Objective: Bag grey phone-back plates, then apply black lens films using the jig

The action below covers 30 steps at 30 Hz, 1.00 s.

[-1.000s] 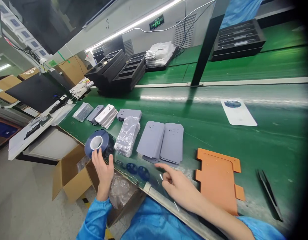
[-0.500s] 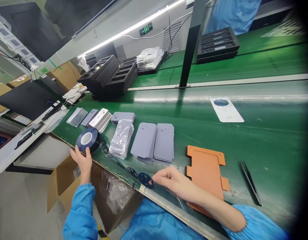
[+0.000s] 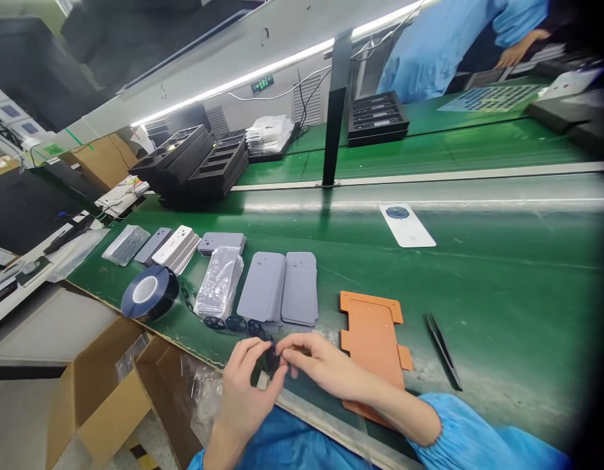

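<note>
My left hand [image 3: 245, 385] and my right hand [image 3: 324, 365] meet at the table's front edge, fingertips close together. Between them is the end of a clear strip of dark round stickers [image 3: 236, 324], pinched in the fingers of both; the exact grip is partly hidden. From there the strip runs left across the table to its dark blue roll [image 3: 159, 299] with a white core. Beside my right forearm lies an orange notched plate [image 3: 373, 336]. Black tweezers [image 3: 443, 351] rest farther right. Two stacks of grey phone-shaped plates [image 3: 262, 287] lie beyond my hands.
A plastic-wrapped stack [image 3: 218, 284] and white plates [image 3: 177, 250] stand at left. A white card [image 3: 408, 226] with a dark round sticker lies farther back. Black trays [image 3: 218, 163] are stacked behind. An open cardboard box [image 3: 110, 391] sits below the edge. Across the bench is another person's hand [image 3: 520, 51].
My left hand has left the roll and come right to meet my right hand at the strip's end. The view has shifted, bringing a co-worker's arm into sight.
</note>
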Motion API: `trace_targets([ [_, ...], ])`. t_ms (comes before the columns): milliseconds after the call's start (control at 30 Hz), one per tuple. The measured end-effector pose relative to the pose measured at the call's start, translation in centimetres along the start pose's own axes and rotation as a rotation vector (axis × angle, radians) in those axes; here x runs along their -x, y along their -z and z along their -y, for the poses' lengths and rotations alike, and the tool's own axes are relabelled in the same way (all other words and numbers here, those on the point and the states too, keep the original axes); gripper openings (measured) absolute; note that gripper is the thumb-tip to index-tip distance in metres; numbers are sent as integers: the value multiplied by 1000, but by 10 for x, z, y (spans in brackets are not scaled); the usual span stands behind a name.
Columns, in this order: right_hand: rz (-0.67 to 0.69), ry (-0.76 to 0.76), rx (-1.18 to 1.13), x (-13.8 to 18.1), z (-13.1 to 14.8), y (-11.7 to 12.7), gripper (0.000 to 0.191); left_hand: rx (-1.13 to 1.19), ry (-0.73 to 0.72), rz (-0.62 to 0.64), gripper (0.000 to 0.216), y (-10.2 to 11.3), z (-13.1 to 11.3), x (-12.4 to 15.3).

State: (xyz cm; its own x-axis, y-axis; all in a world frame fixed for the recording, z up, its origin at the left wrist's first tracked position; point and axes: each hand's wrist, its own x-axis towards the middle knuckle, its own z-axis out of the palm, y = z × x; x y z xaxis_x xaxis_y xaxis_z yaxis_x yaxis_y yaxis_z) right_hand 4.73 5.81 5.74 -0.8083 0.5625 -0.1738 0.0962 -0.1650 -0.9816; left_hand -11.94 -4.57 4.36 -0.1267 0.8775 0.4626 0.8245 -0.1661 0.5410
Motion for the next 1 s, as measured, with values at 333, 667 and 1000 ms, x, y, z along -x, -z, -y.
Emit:
trace_targets([
  [333, -106, -14, 216, -2, -15, 3, 26, 274, 365, -333, 14, 26, 22, -10],
  [667, -252, 29, 49, 13, 14, 12, 38, 356, 54, -96, 23, 18, -19, -18],
  [1000, -437, -27, -86, 44, 14, 69, 31, 319, -278, 28, 47, -17, -42, -27],
])
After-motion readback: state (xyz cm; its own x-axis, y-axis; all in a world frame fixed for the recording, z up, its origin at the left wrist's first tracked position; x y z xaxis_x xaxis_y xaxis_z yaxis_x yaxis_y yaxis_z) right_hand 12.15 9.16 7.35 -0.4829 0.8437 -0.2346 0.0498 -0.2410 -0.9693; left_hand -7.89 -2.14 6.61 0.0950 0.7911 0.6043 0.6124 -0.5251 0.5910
